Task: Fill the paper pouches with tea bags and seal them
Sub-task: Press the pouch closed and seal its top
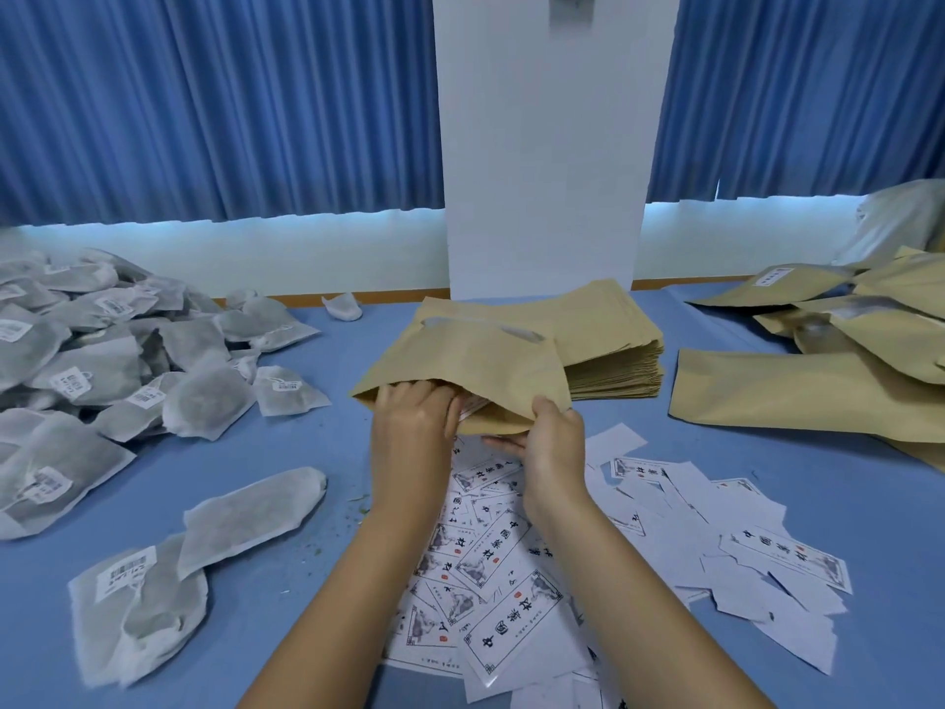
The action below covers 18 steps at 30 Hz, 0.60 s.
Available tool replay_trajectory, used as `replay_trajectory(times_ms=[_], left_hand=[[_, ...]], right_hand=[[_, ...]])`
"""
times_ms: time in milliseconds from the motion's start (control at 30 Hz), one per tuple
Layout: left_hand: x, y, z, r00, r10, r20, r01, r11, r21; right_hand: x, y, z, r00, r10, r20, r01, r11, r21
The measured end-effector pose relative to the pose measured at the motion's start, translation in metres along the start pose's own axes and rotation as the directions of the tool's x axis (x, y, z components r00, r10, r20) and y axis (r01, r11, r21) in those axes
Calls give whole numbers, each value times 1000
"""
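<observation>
Pouch [460,360] first: it lies flat on the desk [286,452], mouth toward you, its far end resting against the stack [613,350] of flat pouches beyond. Your right hand [555,432] pinches the near lip, thumb on top and fingers underneath, keeping the mouth open. Your left hand [414,417] has its fingers inside the mouth. They are hidden, so I cannot tell whether they grip anything, though a white printed edge shows at the opening between your hands.

The pouch looks like thin kraft paper, so it is probably light, a little stiff and quick to crease. Hold it at the lip near a corner, as your right hand does, and spread the mouth gently so it does not tear.

The tea bags [102,350] are heaped well to the left of your left hand, with two loose ones [245,519] nearer your left forearm. They look soft, light and papery, with tags that could snag on the lip. Take each by its body and slide it in flat.

Printed cards [491,580] lie scattered under your wrists. Other pouches [818,381] are piled to the right of your right hand.
</observation>
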<state>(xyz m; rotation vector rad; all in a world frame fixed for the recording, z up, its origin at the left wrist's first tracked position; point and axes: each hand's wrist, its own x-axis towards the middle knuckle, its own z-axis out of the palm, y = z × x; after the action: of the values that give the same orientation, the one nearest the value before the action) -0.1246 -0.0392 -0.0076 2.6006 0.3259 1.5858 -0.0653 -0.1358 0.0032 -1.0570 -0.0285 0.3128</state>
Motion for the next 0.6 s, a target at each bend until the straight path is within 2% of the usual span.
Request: replay_trajectory(times_ms=[33,100,167,267,333,433,467,533,600], left_hand=[[0,0,-1,999,-8,52,6,1000,21],[-1,3,1,971,-53,233,8,982,190],[-6,-1,7,915,-117,387,-25,939,343],[-10,-16,8,806,-264,530,-6,892,452],[-9,-29,10,793,-299,530,33,891,454],[-3,-37,6,756,-513,407,402,854,330],[-1,-35,5,751,-543,376,471,839,271],[0,-25,3,818,-496,290,479,868,133],[-1,-9,-3,902,-364,233,385,922,-50]], right_hand=[[-1,1,1,1000,-3,14,3,1000,-17],[-4,4,1,999,1,43,1,999,-47],[-7,10,2,999,-4,53,10,994,-109],[-12,17,4,995,34,99,-17,985,-169],[-16,19,7,985,76,157,-42,976,-212],[-18,19,8,975,114,190,-60,961,-270],[-17,19,9,974,124,187,-72,962,-262],[-15,16,7,978,129,164,-92,972,-215],[-10,13,3,985,98,138,-79,987,-139]])
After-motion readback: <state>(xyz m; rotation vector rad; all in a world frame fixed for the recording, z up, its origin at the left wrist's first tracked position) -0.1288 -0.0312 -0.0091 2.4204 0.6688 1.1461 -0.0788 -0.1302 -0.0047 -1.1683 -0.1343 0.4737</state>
